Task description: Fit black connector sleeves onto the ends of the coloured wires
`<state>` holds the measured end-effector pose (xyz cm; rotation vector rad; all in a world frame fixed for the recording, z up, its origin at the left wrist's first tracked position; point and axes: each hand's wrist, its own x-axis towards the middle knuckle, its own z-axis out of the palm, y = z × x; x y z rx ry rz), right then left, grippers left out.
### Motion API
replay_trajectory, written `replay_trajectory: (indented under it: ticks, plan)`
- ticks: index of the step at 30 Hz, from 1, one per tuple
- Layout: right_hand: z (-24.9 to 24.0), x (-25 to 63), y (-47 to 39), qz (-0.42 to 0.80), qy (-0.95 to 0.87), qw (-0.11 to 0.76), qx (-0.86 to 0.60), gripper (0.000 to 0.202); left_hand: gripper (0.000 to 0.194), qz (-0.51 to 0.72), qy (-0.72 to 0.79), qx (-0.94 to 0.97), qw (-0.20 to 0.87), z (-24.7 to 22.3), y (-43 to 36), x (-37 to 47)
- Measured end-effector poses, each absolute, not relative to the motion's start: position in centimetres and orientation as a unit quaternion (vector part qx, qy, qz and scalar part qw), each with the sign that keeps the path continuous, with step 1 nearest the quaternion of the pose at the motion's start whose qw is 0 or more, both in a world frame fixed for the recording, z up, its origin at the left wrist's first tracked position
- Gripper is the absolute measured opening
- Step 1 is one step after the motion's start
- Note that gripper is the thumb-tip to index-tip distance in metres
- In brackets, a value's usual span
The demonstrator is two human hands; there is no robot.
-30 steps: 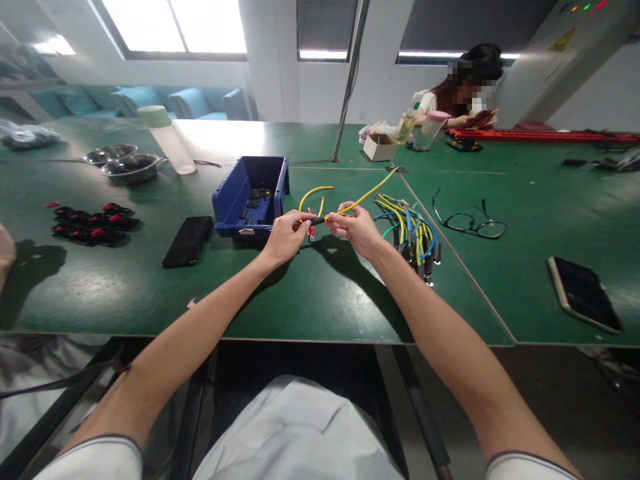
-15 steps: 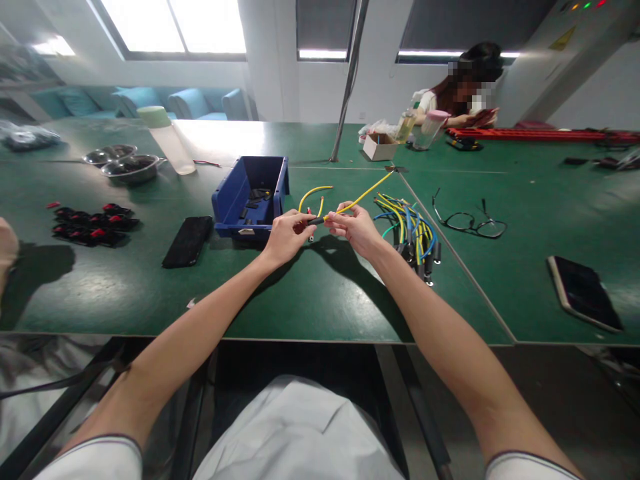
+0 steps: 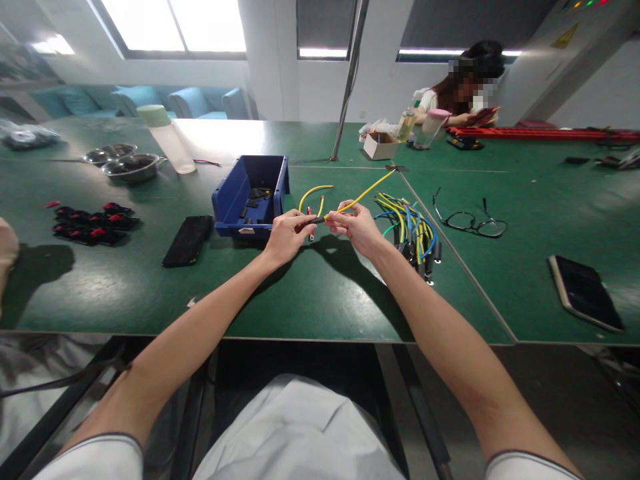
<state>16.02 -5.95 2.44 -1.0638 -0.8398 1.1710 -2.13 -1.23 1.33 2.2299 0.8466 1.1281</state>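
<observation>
Between my hands is a yellow wire [image 3: 371, 193] with a black sleeve [image 3: 319, 220] at its left end. My left hand [image 3: 289, 235] pinches the black sleeve between thumb and fingers. The fingers of my right hand [image 3: 356, 228] close on the yellow wire just right of the sleeve. From there the wire slants up to the right. Two short yellow wire pieces [image 3: 315, 189] and a small red piece [image 3: 311, 233] lie just behind my fingers. Right of my right hand lies a bundle of yellow, blue and green wires [image 3: 413, 230] with black-sleeved ends.
A blue bin [image 3: 227, 207] with small black parts stands behind my left hand. A black phone [image 3: 188, 241], black-and-red parts [image 3: 93, 225], and metal bowls [image 3: 131, 169] are leftward. Glasses [image 3: 470, 222] and another phone [image 3: 585, 293] lie rightward. Another person [image 3: 457, 100] sits across the table.
</observation>
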Motion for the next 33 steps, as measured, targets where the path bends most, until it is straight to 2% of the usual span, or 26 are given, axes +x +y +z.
replay_trajectory:
  ticks: [33]
  plan:
    - [2.08,16.03,-5.88,0.503,-0.381,0.63,-0.453,0.045,0.029,0.39,0.303,0.829,0.262,1.46,-1.23,-2.17]
